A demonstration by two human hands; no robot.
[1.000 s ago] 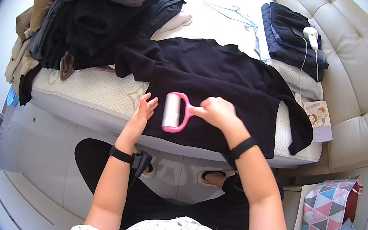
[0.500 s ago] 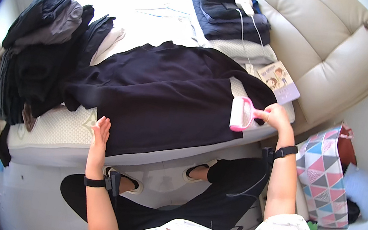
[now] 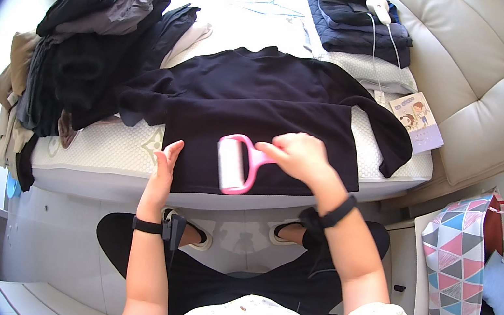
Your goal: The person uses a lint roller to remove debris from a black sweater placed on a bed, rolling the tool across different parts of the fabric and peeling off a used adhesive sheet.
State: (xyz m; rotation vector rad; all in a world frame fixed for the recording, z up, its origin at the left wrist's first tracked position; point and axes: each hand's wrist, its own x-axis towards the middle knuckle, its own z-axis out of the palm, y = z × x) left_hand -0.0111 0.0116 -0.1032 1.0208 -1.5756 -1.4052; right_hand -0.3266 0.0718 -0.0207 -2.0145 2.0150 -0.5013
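My right hand grips the handle of a pink lint roller with a white roll. The roller is over the lower front part of a black long-sleeved top, which lies spread across the bed. Whether the roll touches the cloth is hard to tell. At the top's near left corner is my left hand, fingers stretched out and holding nothing. One sleeve of the top bends down on the right.
A tall heap of dark clothes stands at the bed's left. Folded dark clothes lie at the back right, with a white corded device on top. Beside them is a book. A triangle-patterned bag stands right of the bed.
My right hand has carried the lint roller left, from the top's right edge to over its lower middle. The left hand stays by the near left corner. The whole view has shifted somewhat.
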